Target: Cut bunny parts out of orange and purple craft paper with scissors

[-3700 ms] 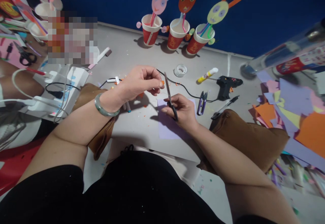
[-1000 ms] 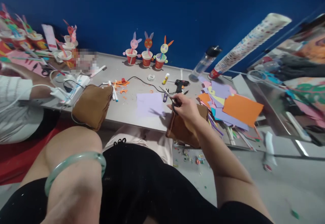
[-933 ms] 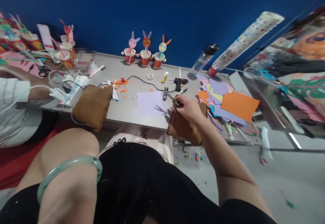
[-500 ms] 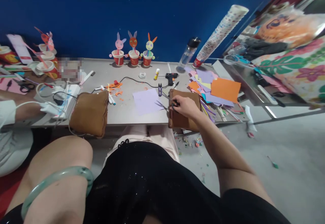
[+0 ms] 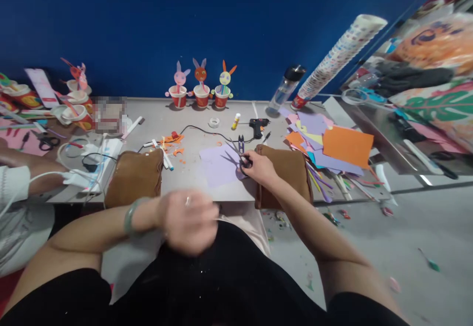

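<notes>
My right hand (image 5: 258, 168) is closed around the handles of a pair of scissors (image 5: 236, 157). The scissors' blades are spread apart and point left over a pale purple sheet of paper (image 5: 218, 168) on the table. Beneath my right wrist lies a brown cushion (image 5: 288, 168) at the table's edge. My left hand (image 5: 190, 222), with a ring and a bangle, hangs in front of my body, smeared by motion; its fingers cannot be made out. Small black thread snips (image 5: 241, 144) lie just beyond the scissors.
Three rabbit-faced paper cups (image 5: 201, 97) stand at the back. A glue gun (image 5: 259, 126), glue stick (image 5: 235, 121), bottle (image 5: 286, 90) and tall cup stack (image 5: 340, 60) are behind. Coloured paper (image 5: 347, 146) lies right; a second brown cushion (image 5: 135, 178) and power strip (image 5: 105, 161) left, near another person's arm.
My left hand has come up from beside my body at the lower left to before the table edge. My right hand has moved the scissors slightly left, over the purple paper.
</notes>
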